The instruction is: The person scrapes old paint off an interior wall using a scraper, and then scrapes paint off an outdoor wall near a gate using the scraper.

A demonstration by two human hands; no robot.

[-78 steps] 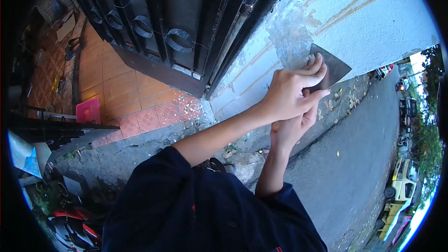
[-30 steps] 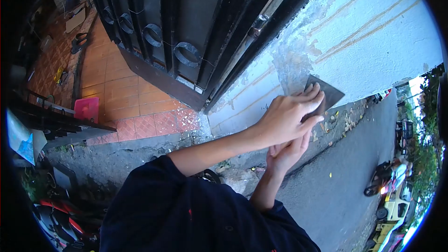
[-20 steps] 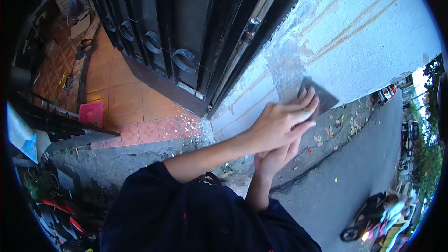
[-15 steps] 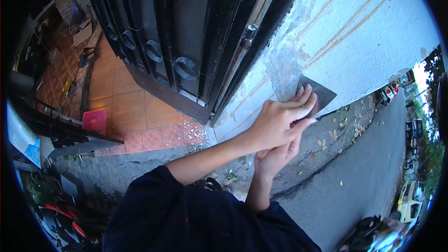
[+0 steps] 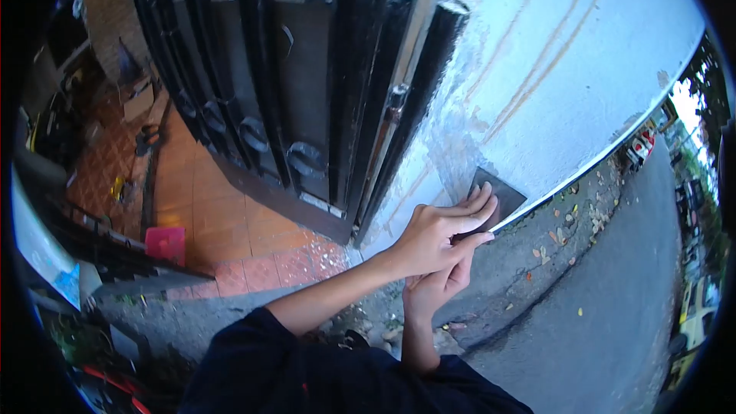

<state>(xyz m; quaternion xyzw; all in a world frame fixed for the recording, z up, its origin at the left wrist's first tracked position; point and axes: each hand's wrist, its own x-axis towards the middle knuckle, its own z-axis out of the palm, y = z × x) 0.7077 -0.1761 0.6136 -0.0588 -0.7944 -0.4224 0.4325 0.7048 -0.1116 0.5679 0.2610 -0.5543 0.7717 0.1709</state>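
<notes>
A dark, square-edged flat scraper (image 5: 502, 198) lies against the white-blue wall (image 5: 567, 84), near its lower edge. My left hand (image 5: 433, 236) reaches across from the left, closed on the scraper with its fingertips pressed on the dark face. Just beneath it, my right hand (image 5: 438, 285) is closed around the scraper's lower end; the left hand hides most of that grip. Above the blade, a greyish smeared patch (image 5: 452, 155) spreads over the wall beside the black gate post (image 5: 418, 100).
A black barred gate (image 5: 268, 84) stands to the left of the wall. Beyond it are orange floor tiles (image 5: 203, 192) and a pink container (image 5: 165, 245). A paved road (image 5: 590, 314) with scattered leaves runs along the right, with parked vehicles (image 5: 696, 310) at its far side.
Both hands and the scraper have moved down along the wall, away from the upper part of the smeared patch. The camera view has also shifted somewhat.
</notes>
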